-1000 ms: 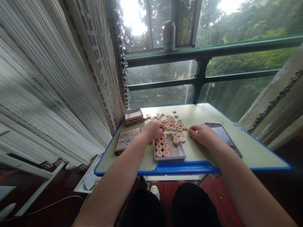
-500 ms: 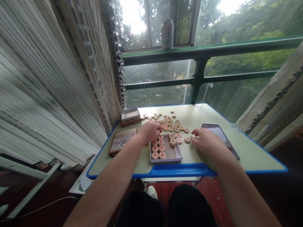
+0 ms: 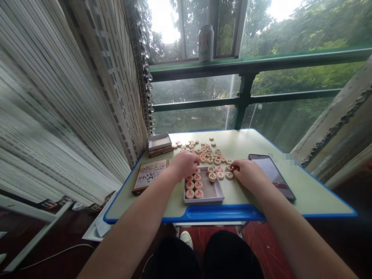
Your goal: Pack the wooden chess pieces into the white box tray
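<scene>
Near one tray (image 3: 209,190) holding perhaps nine pieces (image 3: 198,185) are two hands (image 3: 186,164) (image 3: 245,172).

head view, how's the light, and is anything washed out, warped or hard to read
Head view: backlit, with the sky blown out white and the can hazy; head view: the curtain looks stretched toward the left edge; head view: boxed pieces readable, farthest pieces too small.

Head-worn view, forward and down over both hands (image 3: 186,164) (image 3: 247,173), near table (image 3: 315,195), facing window (image 3: 305,31)
</scene>
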Demonstrator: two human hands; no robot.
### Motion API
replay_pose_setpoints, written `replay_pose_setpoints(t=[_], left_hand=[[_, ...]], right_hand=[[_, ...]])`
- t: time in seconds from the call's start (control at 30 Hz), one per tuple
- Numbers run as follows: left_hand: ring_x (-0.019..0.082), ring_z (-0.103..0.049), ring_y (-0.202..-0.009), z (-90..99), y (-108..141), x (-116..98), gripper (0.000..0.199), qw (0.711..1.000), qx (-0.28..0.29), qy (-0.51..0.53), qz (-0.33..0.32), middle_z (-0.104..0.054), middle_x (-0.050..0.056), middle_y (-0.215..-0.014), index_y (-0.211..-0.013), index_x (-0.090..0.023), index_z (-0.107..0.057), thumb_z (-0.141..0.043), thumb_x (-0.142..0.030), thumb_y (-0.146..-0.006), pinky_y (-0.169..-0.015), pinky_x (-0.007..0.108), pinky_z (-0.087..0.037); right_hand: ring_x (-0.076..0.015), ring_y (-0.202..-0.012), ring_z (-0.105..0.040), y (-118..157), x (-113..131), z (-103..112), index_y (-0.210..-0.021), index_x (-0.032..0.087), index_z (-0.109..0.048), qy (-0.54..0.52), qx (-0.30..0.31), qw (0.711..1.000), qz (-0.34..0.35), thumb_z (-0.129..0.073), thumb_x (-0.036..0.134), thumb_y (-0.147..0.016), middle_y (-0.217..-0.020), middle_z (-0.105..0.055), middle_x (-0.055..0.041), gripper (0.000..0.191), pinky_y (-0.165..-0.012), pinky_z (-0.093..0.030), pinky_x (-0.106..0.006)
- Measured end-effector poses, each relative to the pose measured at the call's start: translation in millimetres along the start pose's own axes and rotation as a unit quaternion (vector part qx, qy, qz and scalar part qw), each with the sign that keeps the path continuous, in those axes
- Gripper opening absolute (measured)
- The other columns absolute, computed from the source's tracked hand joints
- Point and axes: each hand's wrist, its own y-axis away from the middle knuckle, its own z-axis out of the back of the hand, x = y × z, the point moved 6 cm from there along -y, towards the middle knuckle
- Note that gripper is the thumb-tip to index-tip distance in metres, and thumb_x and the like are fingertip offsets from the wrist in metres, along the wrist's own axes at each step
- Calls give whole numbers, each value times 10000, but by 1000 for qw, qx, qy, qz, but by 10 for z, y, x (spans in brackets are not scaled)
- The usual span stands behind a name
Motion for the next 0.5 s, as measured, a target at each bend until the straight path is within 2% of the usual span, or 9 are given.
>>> replay_pose_setpoints(t=[0.17,0.3,0.5], left_hand=[[169,-587,-717,-1,2,10,268,1000,-1,4,2,-697,21,-725,-734,-200,-719,-465,-119,-699,-695,284,-487],[160,-581,-703,-3,6,8,267,1000,2,9,1,-692,19,-711,-735,-200,-718,-465,-117,-707,-683,275,-483],[168,-589,-759,-12,15,7,276,1000,19,8,21,-693,19,-745,-769,-208,-714,-459,-117,-714,-701,272,-482]], right_hand=[[-186,-830,-612,23,11,27,-1012,188,-694,-30,-25,999,-12,-498,172,-763,-942,-702,-58,317,-746,-424,-264],[-175,-815,-601,52,17,46,-963,216,-702,-41,-52,998,4,-485,187,-773,-1006,-677,-50,290,-727,-417,-264],[-196,-867,-592,35,39,4,-953,207,-708,-39,-36,998,18,-460,213,-801,-1044,-657,-71,290,-755,-415,-276]])
